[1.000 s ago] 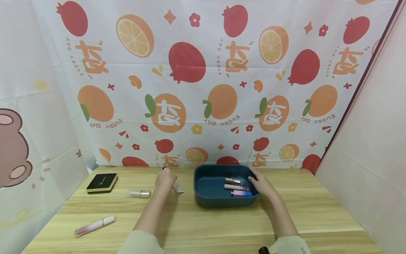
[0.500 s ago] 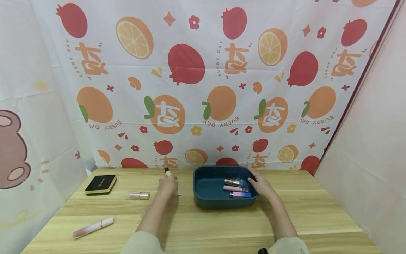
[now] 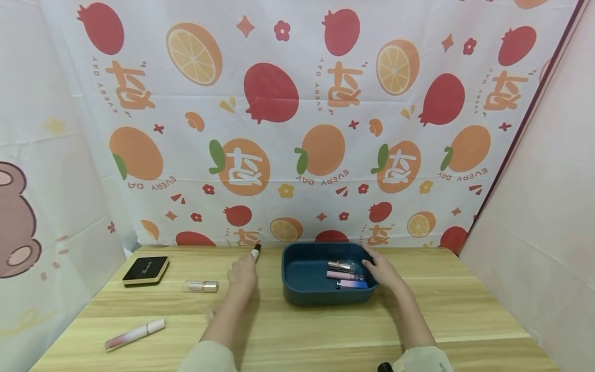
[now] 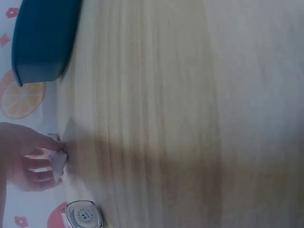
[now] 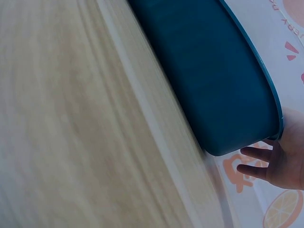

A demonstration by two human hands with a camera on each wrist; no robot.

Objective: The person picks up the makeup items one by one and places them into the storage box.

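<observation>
My left hand (image 3: 243,275) grips a small white cosmetic tube (image 3: 254,254); its black cap points up and away past the fingers. In the left wrist view, a pale end of the tube (image 4: 58,164) shows between thumb and fingers. My right hand (image 3: 383,268) holds the right end of a dark teal box (image 3: 321,298), thumb over the rim and fingers outside, spread in the right wrist view. Inside the box lie a clear-and-gold tube (image 3: 341,266), a pink lip gloss tube (image 3: 345,275) and a blue-and-pink tube (image 3: 351,284).
On the wooden table (image 3: 325,336), left of my left arm, lie a black-and-gold compact (image 3: 146,270), a clear tube with a gold cap (image 3: 201,286) and a pink-and-white lip gloss (image 3: 135,335). A translucent square-faced item (image 4: 84,214) sits beside my left forearm. A fruit-print cloth (image 3: 288,155) hangs behind.
The white tube has turned in my left hand: its black cap has swung to the right, and its flat end has gone from view. My right hand and the box stay put.
</observation>
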